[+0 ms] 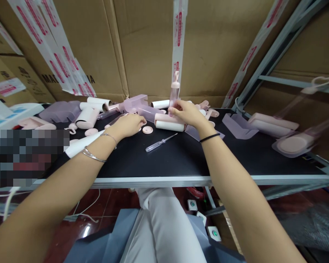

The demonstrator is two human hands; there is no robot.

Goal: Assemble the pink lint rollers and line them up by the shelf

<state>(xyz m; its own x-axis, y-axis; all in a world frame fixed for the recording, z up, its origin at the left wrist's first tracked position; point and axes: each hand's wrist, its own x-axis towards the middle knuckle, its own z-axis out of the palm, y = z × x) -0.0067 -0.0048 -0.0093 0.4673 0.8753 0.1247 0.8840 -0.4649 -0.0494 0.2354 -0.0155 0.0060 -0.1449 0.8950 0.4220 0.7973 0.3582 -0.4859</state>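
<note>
My right hand (185,111) is closed round the clear pink handle of a lint roller (170,123). The handle stands upright with a loop at its top, and the roller's white sheet roll lies across its bottom end on the black table. My left hand (130,124) is over the small pink parts to the left, its fingertips pinched together. What they hold, if anything, is hidden. Right beside these fingertips lies a round pink cap (147,130). A clear-handled screwdriver (161,143) rests on the table in front of both hands.
Behind my hands are lilac plastic covers (138,104) and white rolls (160,104). More lint rollers (274,123) and a lilac cover (239,126) lie at the right. Cardboard boxes (148,47) wall off the back, and a metal frame (265,54) rises at the right.
</note>
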